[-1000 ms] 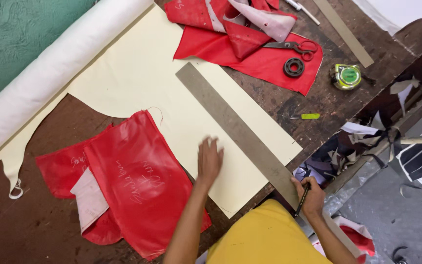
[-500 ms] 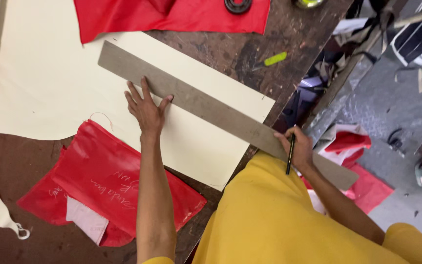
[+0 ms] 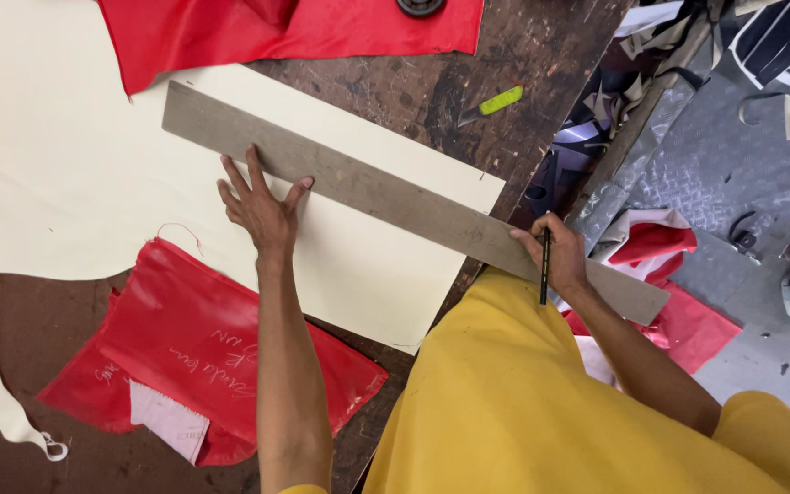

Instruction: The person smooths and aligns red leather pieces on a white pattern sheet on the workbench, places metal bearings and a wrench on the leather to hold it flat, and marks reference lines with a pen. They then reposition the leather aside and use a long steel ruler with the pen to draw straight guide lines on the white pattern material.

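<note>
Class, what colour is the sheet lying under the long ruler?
Pale cream sheet, under the grey ruler; head view.

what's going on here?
A person in yellow is bent over a worn wooden table. The left hand presses flat against a long grey straightedge that lies slantwise across a cream sheet. The right hand holds the straightedge's near end along with a dark pencil. Red material lies beside the left forearm.

garment – bright yellow, loose | arms – bare, no sleeves visible
</note>
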Action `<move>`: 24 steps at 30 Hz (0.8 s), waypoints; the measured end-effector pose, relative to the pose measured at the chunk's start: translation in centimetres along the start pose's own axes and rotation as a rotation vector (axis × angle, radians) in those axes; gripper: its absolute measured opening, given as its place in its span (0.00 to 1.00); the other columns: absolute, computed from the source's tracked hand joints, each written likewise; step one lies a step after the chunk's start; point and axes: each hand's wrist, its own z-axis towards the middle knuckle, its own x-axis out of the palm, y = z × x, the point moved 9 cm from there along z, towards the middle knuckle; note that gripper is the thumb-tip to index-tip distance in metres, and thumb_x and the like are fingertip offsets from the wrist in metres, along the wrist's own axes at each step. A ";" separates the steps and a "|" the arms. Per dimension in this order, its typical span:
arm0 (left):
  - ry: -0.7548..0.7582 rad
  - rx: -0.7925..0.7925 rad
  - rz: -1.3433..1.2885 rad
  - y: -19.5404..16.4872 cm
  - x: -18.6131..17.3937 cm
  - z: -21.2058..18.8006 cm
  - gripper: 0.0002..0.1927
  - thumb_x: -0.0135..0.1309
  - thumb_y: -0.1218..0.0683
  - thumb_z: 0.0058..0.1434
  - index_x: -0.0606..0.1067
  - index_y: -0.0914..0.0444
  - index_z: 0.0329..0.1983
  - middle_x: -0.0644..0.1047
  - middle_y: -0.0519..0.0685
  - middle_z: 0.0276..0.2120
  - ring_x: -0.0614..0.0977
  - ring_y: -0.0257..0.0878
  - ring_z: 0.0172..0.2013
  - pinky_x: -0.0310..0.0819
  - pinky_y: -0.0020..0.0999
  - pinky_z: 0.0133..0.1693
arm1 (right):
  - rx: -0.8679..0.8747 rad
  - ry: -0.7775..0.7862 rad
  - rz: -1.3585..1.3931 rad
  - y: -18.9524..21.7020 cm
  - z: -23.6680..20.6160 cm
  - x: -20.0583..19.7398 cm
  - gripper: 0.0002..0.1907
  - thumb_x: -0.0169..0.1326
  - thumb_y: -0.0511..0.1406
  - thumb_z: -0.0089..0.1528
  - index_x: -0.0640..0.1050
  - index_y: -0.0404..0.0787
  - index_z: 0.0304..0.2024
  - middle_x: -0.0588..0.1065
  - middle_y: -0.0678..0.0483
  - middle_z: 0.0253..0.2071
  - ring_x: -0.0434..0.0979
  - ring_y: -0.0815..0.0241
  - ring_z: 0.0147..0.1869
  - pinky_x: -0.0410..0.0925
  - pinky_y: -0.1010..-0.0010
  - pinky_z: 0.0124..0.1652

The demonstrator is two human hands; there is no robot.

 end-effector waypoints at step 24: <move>0.010 -0.052 0.005 0.0 0.0 0.4 0.60 0.66 0.24 0.47 0.57 0.49 0.78 0.46 0.59 0.78 0.48 0.73 0.72 0.50 0.78 0.61 | 0.068 0.005 -0.007 -0.7 0.3 -0.4 0.18 0.68 0.41 0.61 0.73 0.38 0.32 0.68 0.54 0.18 0.65 0.66 0.21 0.60 0.69 0.24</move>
